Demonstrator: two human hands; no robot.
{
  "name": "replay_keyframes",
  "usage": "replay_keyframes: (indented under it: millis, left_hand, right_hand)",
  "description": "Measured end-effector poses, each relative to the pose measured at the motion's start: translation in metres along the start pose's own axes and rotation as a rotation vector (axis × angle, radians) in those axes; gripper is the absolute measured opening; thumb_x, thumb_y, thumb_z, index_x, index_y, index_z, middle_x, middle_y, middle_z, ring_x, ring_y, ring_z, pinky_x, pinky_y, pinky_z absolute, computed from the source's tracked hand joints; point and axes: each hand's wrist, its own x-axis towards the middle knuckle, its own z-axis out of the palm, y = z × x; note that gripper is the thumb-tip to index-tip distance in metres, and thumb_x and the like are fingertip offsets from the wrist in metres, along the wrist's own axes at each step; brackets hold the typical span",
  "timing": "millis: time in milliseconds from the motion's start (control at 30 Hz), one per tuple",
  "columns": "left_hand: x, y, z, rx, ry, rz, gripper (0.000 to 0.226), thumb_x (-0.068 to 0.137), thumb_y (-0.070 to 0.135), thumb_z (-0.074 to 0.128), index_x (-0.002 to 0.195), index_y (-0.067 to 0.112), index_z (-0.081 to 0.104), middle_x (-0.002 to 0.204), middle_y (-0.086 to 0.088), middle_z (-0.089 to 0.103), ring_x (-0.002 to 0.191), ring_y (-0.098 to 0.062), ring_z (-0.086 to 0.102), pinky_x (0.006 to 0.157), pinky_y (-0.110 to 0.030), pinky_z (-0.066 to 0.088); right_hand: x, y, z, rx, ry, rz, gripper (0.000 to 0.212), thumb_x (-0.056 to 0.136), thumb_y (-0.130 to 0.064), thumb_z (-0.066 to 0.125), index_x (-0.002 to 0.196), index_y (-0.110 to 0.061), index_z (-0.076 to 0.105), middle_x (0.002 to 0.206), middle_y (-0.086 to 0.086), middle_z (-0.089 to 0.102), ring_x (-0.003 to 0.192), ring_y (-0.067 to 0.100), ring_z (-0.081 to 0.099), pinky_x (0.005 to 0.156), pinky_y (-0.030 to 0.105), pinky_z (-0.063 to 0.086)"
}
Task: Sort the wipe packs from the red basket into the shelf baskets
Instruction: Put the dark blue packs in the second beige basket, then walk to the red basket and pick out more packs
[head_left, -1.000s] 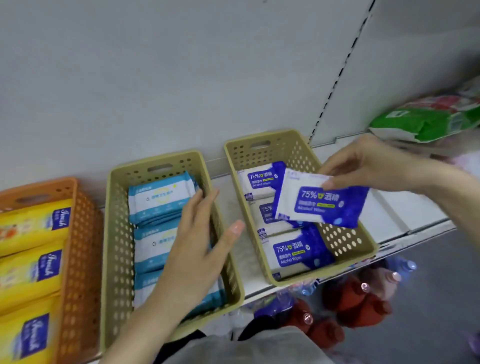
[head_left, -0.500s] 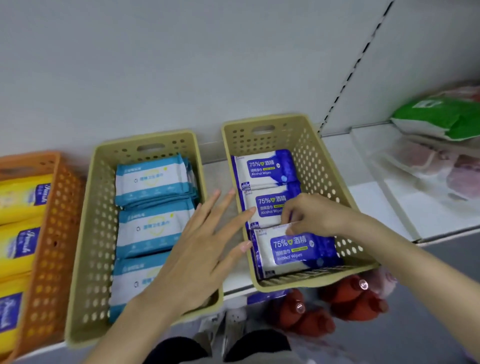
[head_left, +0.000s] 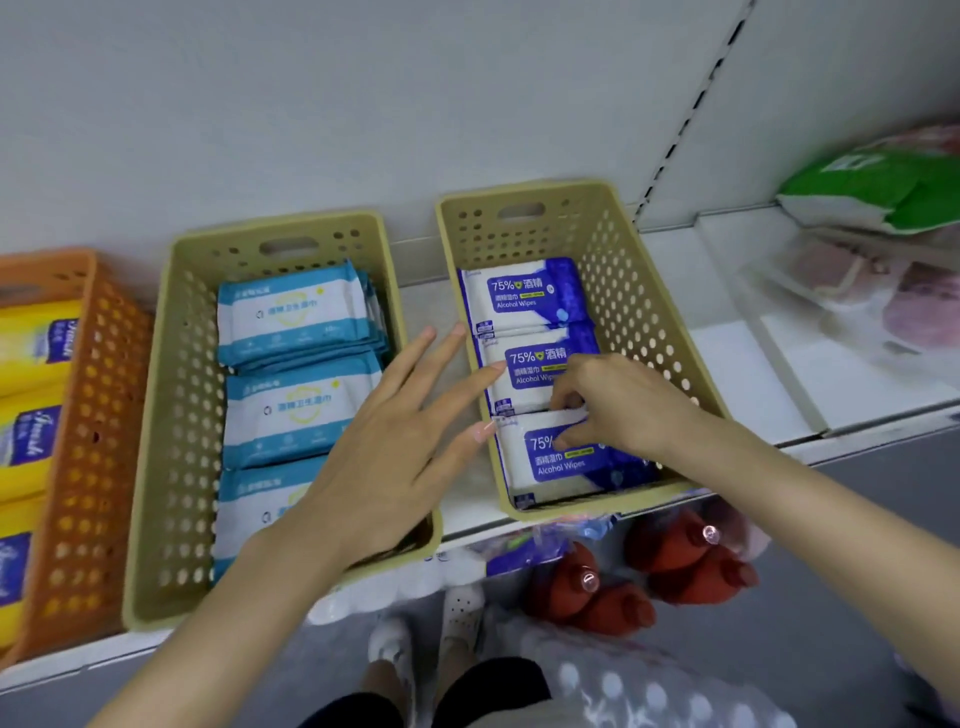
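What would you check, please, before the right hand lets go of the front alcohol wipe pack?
1. The front alcohol wipe pack is inside the right beige basket, in line with the rear packs: ok.
2. Its label matches theirs, 75% Alcohol Wipes: ok.
3. It lies flat: cannot tell, because the right hand pinches its far edge and covers part of it.
4. The left hand is open and holds nothing: ok.
5. The red basket has packs left: cannot tell, as it is out of view.
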Motion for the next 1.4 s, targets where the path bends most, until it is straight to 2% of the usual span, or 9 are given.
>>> replay_keyframes:
  millis: [167,300,433,500,600,733,967,1233,1400]
  left_hand:
    - [-0.002,0.004,-0.008,-0.145,-0.006,-0.047,0.056,0.091,0.063,0.024,0.144,0.049,0.009,0.157,0.020,0.001,0.142,0.008,-0.008,0.117,-0.018,-0.001]
    - [-0.030,0.005,-0.040,-0.425,0.186,-0.107,0.049,0.085,0.069,0.032,0.132,0.061,0.025,0.150,0.034,0.013,0.135,0.022,0.006,0.104,0.002,0.006]
    - [-0.104,-0.012,-0.074,-0.532,0.355,-0.165,0.039,0.087,0.058,0.043,0.125,0.052,0.042,0.141,0.021,0.044,0.129,0.010,0.037,0.106,-0.016,0.031]
    - [-0.160,-0.030,-0.087,-0.595,0.478,-0.222,0.037,0.087,0.043,0.050,0.124,0.041,0.051,0.128,0.018,0.057,0.116,0.006,0.053,0.093,-0.010,0.041]
    - [-0.257,-0.063,-0.096,-0.631,0.689,-0.361,0.035,0.087,0.038,0.055,0.121,0.029,0.058,0.117,0.013,0.065,0.109,-0.002,0.061,0.086,-0.010,0.044]
    - [-0.397,-0.104,-0.094,-0.641,0.938,-0.626,0.026,0.088,0.034,0.059,0.113,0.036,0.058,0.114,0.015,0.065,0.104,-0.001,0.062,0.086,-0.015,0.048]
    - [-0.611,-0.147,-0.058,-0.577,1.269,-1.061,0.025,0.091,0.018,0.060,0.110,0.035,0.057,0.114,0.011,0.064,0.096,0.013,0.058,0.080,-0.001,0.041]
    - [-0.732,-0.192,-0.012,-0.692,1.583,-1.436,0.021,0.091,0.023,0.060,0.111,0.029,0.058,0.108,0.012,0.063,0.091,0.017,0.057,0.075,0.001,0.040]
    - [-0.784,-0.265,-0.036,-0.698,1.692,-1.540,0.020,0.091,0.023,0.060,0.109,0.031,0.058,0.104,0.018,0.062,0.087,0.022,0.055,0.071,0.003,0.039]
  right_hand:
    - [-0.021,-0.004,-0.016,0.122,0.088,0.119,0.029,0.070,-0.037,0.081,0.088,-0.024,0.062,0.080,-0.009,0.068,0.080,0.014,0.066,0.073,0.033,0.051]
    - [-0.039,-0.028,-0.047,0.346,0.344,0.139,0.016,0.072,-0.036,0.078,0.075,-0.031,0.063,0.072,-0.017,0.065,0.074,0.002,0.064,0.072,0.025,0.050]
    - [-0.049,-0.118,-0.054,0.543,0.450,-0.068,0.018,0.076,-0.035,0.074,0.090,-0.039,0.063,0.095,-0.021,0.067,0.094,-0.001,0.063,0.089,0.018,0.048]
    - [-0.051,-0.184,-0.039,0.522,0.443,-0.211,0.028,0.078,-0.036,0.073,0.103,-0.040,0.061,0.101,-0.029,0.061,0.099,-0.009,0.058,0.091,0.011,0.043]
    - [-0.050,-0.291,0.006,0.542,0.354,-0.423,0.041,0.080,-0.038,0.071,0.118,-0.033,0.057,0.112,-0.028,0.056,0.104,-0.015,0.051,0.092,0.006,0.038]
    - [-0.048,-0.435,0.088,0.702,0.166,-0.575,0.047,0.082,-0.026,0.072,0.125,-0.026,0.054,0.124,-0.009,0.057,0.112,0.002,0.054,0.095,0.012,0.040]
    - [-0.062,-0.635,0.238,0.777,-0.242,-0.757,0.041,0.085,-0.021,0.069,0.118,-0.039,0.052,0.119,-0.022,0.055,0.107,-0.007,0.054,0.088,0.007,0.039]
    - [-0.044,-0.770,0.354,0.512,-0.560,-0.879,0.045,0.081,-0.050,0.063,0.122,-0.049,0.047,0.125,-0.024,0.049,0.113,-0.002,0.049,0.087,0.009,0.035]
    - [0.002,-0.874,0.393,0.459,-0.645,-0.918,0.043,0.083,-0.050,0.061,0.123,-0.048,0.046,0.125,-0.026,0.049,0.114,-0.005,0.047,0.084,0.006,0.033]
